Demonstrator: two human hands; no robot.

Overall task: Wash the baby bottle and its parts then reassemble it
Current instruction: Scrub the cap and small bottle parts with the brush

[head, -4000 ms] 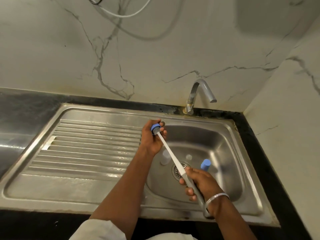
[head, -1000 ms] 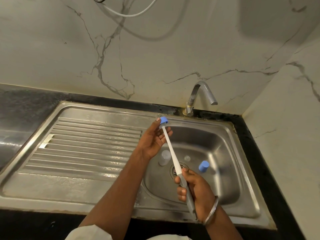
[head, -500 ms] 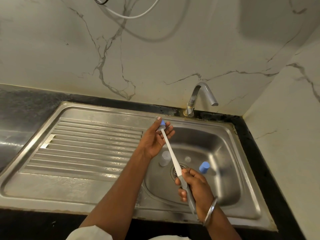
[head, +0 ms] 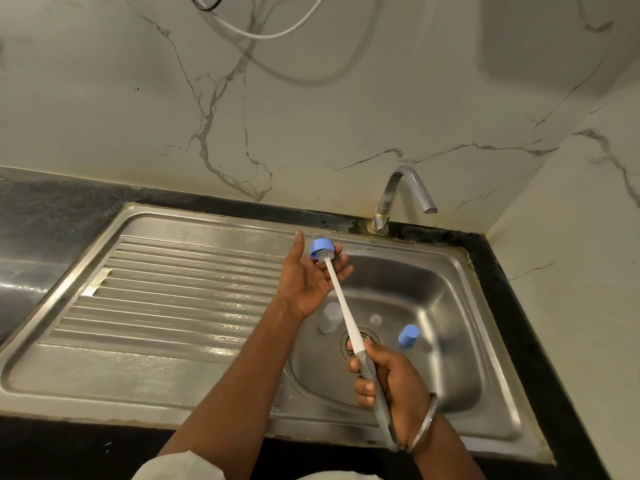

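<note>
A long white brush (head: 341,299) pokes through a round blue plastic ring (head: 319,246) over a shiny steel sink (head: 194,372).
The left hand (head: 310,277) is flat and spread, palm up, over the far left side of the bowl. The ring rests on its fingers, with the bristles stuck through it. Down in the bowl sit a small clear plastic bottle (head: 330,317), a tiny clear piece (head: 375,319) and a blue plastic cap (head: 408,336). The right hand (head: 394,386), nearer, curls tight round the brush's grey handle.
</note>
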